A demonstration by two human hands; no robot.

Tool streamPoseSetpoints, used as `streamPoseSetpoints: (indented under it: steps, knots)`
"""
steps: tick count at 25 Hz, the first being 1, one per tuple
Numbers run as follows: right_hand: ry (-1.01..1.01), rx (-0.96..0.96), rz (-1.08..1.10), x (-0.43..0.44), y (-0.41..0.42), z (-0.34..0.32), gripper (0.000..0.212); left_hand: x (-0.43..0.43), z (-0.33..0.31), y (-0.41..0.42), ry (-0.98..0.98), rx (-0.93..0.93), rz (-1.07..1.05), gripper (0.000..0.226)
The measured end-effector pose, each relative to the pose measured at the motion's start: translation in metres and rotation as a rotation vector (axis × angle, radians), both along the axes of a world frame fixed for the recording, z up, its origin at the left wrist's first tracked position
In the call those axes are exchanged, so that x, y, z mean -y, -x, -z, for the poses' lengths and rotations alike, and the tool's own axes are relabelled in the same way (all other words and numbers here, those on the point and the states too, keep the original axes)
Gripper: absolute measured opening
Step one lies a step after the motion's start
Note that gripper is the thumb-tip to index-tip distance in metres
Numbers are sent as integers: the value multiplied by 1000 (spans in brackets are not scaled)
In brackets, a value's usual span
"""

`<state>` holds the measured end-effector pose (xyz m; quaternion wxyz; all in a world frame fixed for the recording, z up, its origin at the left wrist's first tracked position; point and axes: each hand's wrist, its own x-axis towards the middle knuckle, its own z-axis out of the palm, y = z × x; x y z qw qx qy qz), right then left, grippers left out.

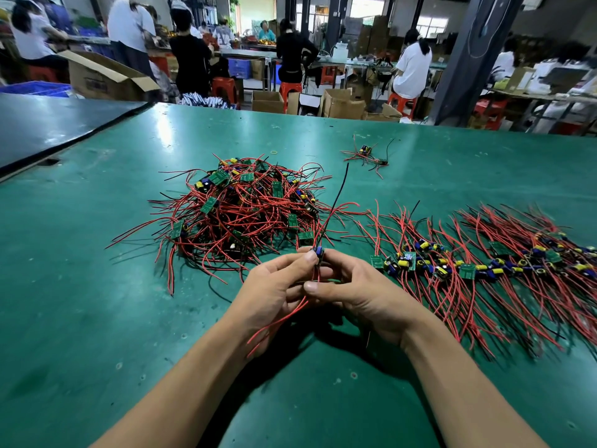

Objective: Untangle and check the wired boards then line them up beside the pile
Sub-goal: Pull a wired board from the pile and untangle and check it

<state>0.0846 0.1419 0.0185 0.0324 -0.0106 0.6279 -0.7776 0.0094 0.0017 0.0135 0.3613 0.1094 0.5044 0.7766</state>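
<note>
- Seen from the head camera, both bare hands meet above the near middle of the green mat-covered table (97,286), just in front of the pile.
- Left hand (274,287): its grip is clenched on a small wired board with a blue part on top (318,252), thumb and forefinger pinching it from the left.
- Right hand (358,294): its grip is also clenched on the same board, with the thumb pressed across the red wires (277,321) that trail down from it between the palms.
- One thin black wire (337,198) rises from the held board, slanting up and over the pile's right edge.
- Behind the hands lies the tangled heap of green boards with red and black leads (239,208).
- To the right, a row of sorted boards with yellow and blue parts (478,265) lies on the table, leads fanned outward.
- Farther back, a small separate cluster of boards (366,155) lies well apart from the heap.
</note>
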Motion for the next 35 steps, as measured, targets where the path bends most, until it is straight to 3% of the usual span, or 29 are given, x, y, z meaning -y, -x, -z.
streamPoseSetpoints:
  steps: [3,8,15,25,32,35]
  knots:
    - [51,51,128,-2,3,-3,45,-1,-2,-1,2,2,25,27]
    - [-68,50,341,-6,1,-3,35,1,4,-10,83,-153,144,3]
    - [-210,66,448,-6,3,-9,49,5,2,-12,83,-197,225,17]
    - [-62,41,313,4,2,-7,46,-2,1,-19,29,-144,184,20]
    - [-118,54,161,0,-2,-3,40,1,4,-14,68,-108,174,20]
    - [-208,85,229,-1,-1,-2,43,3,5,-14,92,-175,233,18]
